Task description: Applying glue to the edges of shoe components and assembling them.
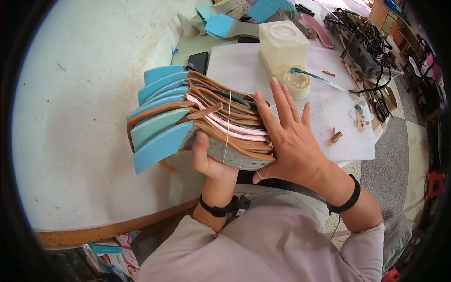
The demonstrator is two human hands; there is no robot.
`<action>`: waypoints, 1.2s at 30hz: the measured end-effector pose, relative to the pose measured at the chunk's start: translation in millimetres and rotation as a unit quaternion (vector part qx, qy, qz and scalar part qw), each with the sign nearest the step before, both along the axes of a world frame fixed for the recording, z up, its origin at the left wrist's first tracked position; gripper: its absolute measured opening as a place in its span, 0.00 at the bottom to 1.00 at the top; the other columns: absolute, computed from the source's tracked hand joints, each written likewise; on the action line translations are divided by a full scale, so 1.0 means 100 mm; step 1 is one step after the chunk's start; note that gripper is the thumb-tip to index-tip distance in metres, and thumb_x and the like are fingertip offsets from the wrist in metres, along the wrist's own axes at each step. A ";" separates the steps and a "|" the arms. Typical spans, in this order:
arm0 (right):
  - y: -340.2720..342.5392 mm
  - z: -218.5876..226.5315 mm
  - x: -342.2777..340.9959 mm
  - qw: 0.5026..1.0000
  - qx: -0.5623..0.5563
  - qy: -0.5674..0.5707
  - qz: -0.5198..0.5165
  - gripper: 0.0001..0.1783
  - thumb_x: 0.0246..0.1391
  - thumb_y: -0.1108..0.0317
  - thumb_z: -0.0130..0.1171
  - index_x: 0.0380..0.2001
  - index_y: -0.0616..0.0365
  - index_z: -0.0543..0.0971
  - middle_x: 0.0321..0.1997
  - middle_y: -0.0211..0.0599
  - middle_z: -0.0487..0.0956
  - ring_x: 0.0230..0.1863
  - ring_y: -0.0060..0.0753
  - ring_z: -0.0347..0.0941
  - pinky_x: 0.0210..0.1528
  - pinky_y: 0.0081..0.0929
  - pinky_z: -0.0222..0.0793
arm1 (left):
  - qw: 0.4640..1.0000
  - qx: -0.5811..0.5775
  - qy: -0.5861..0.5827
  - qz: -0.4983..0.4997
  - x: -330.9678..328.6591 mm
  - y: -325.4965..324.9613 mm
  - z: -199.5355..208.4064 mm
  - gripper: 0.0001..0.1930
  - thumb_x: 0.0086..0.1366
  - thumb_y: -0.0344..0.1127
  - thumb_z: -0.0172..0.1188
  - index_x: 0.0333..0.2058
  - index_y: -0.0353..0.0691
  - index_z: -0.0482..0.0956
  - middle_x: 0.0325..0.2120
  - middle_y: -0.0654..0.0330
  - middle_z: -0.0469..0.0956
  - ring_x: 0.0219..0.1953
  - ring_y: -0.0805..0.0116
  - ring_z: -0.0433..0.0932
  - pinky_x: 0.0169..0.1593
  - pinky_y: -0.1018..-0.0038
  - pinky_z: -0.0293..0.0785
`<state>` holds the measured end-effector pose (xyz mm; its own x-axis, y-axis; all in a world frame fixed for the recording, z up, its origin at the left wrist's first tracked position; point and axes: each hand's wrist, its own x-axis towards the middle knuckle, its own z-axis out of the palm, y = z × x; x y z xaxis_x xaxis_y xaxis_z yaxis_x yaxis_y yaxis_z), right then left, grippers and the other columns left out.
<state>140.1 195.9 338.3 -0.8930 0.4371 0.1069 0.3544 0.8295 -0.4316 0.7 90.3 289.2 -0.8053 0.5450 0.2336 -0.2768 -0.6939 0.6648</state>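
Observation:
A thick stack of shoe insoles (235, 152) stands on edge in front of me, brown, grey and pink with light blue ends toward the left. A thin white cord (228, 123) runs across its middle. My left hand (206, 157) grips the stack from below, thumb on the nearest insole and the other fingers hidden underneath. Against the stack's right end rests my right hand (293, 138), fingers spread and thumb pointing down to the near lower edge. Fine white strands show by its index finger and thumb; whether they loop around them I cannot tell.
Behind the stack are a cream plastic container (284, 44), a small glue pot (298, 83) with a brush (319, 79), and a black phone (198, 62). More insoles (230, 27) lie at the back. Scissors (379, 107), scraps and a bin of dark straps (361, 40) stand right.

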 end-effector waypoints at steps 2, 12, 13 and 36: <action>0.01 -0.02 -0.01 1.000 -0.006 0.020 0.004 0.93 0.13 0.49 0.93 0.86 0.47 0.47 0.90 0.55 0.34 0.89 0.68 0.32 0.78 0.86 0.40 | 1.000 0.000 0.002 0.003 0.00 0.01 0.00 0.43 0.67 0.52 0.55 0.77 0.37 0.60 0.73 0.49 0.67 0.73 0.50 0.69 0.76 0.51 0.66; 0.07 0.01 0.01 1.000 -0.004 0.011 0.006 0.93 0.15 0.49 0.93 0.86 0.47 0.46 0.90 0.55 0.33 0.88 0.70 0.31 0.77 0.88 0.38 | 1.000 0.006 0.028 0.001 0.00 -0.02 -0.10 0.42 0.67 0.50 0.54 0.75 0.34 0.62 0.72 0.47 0.69 0.73 0.49 0.70 0.75 0.51 0.68; 0.08 0.02 0.02 1.000 -0.001 0.001 0.006 0.93 0.15 0.50 0.93 0.86 0.48 0.47 0.90 0.55 0.33 0.88 0.70 0.31 0.77 0.88 0.38 | 0.999 0.014 0.029 -0.004 0.01 -0.02 -0.09 0.42 0.67 0.49 0.56 0.75 0.33 0.62 0.72 0.47 0.69 0.73 0.49 0.70 0.75 0.51 0.67; 0.04 0.10 -0.08 0.995 0.022 0.098 0.024 0.88 0.17 0.48 0.92 0.82 0.63 0.53 0.89 0.57 0.35 0.89 0.67 0.32 0.81 0.81 0.29 | 0.983 -0.126 0.080 -0.106 0.19 -0.06 -0.13 0.37 0.71 0.46 0.59 0.71 0.27 0.66 0.66 0.44 0.74 0.65 0.52 0.78 0.69 0.56 0.74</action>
<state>132.5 199.8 348.6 -0.8728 0.3862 0.2984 0.2275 0.8629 -0.4512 19.6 84.3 276.0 -0.6316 0.7531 0.1844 -0.2757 -0.4404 0.8544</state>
